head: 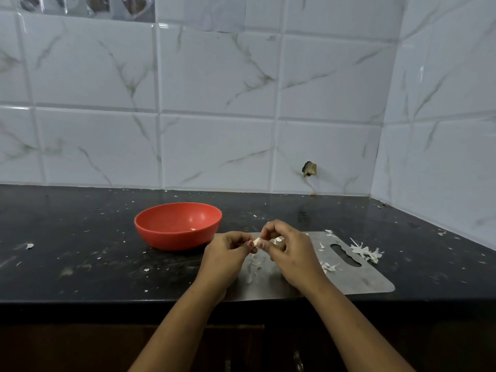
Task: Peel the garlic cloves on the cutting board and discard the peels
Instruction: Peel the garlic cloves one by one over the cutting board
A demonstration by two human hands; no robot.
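Note:
A small pale garlic clove [257,241] is held just above the grey metal cutting board [357,279]. My left hand [226,253] pinches one end of it between thumb and fingers. My right hand [288,249] pinches it from the other side, with a bit of white peel [277,239] at the fingertips. Loose peel scraps [253,265] lie on the board under my hands. More peel [328,266] lies by the board's handle slot.
A red bowl [171,237] stands on the black counter [80,264] left of the board, with one small pale piece inside. A pile of peels [366,251] lies off the board's right end. Tiled walls close the back and right.

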